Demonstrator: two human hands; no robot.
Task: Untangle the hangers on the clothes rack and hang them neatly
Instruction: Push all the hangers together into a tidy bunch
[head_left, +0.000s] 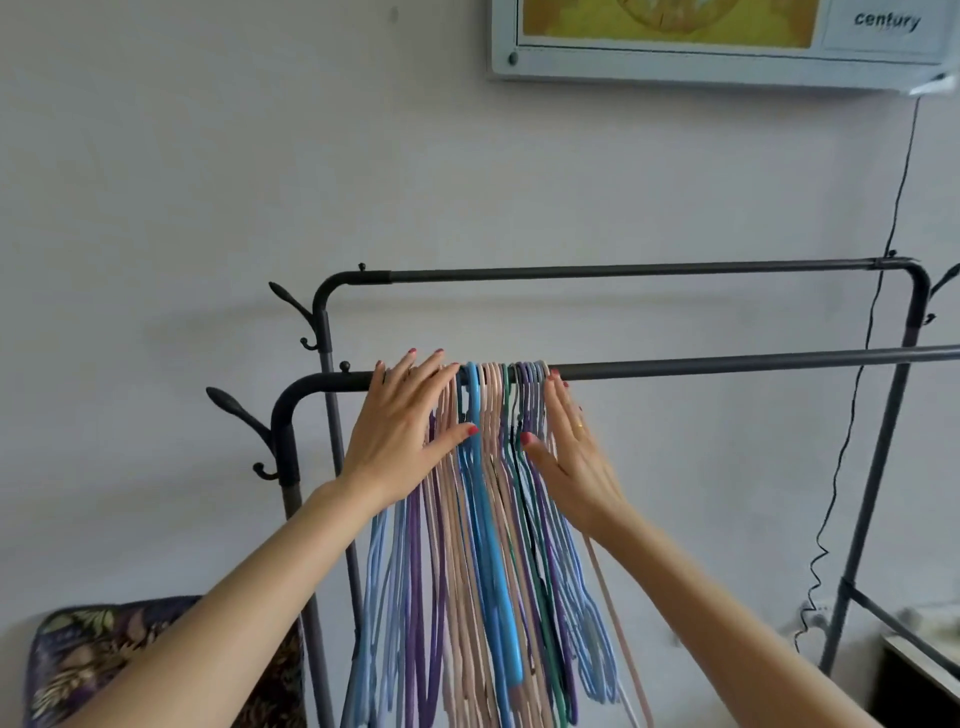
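Against a pale wall, two rack rails (727, 368), one hanger bunch (488, 519) pressed between two flat hands, fingers (415, 371) apart.

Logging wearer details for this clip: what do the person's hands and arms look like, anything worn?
Both forearms are bare, no sleeves in view. The left hand and right hand have red-painted nails. The right hand wears a gold ring on one finger. No watch or gloves visible.

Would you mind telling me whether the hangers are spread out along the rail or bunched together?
Bunched: the hangers hang packed together on the front rail, between the left hand and right hand.
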